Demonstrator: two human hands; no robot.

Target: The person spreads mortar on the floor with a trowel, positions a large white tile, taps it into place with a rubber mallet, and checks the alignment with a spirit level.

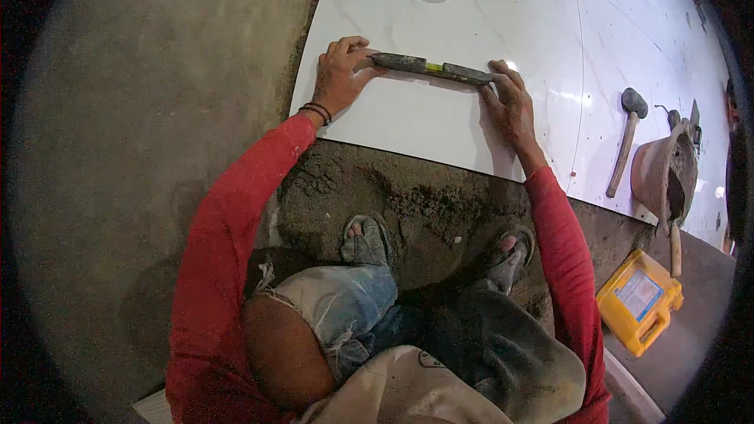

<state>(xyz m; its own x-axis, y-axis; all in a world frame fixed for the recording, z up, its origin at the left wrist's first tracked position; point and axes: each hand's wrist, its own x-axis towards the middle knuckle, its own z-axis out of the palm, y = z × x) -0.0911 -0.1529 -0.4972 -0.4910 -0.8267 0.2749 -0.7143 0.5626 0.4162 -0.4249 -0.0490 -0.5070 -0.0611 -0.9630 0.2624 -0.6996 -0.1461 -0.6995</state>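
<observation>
A dark, dirt-covered spirit level (463, 73) with a yellow-green vial at its middle lies across a glossy white floor tile (408, 122). My left hand (339, 74) grips its left end between thumb and fingers. At the other end, my right hand (510, 106) pinches the tip the same way. Both forearms, in red sleeves, reach forward from the lower edge. The tile's near edge borders rough, damp mortar (345, 180) in front of my feet.
A rubber mallet (626, 141) lies on the tiles at the right, beside a mortar-stained bucket (650, 173). Nearer stands a yellow jug (628, 290) on the ground. Bare grey concrete (157, 110) stretches along the left. A foot-like reflection shows on the far tile.
</observation>
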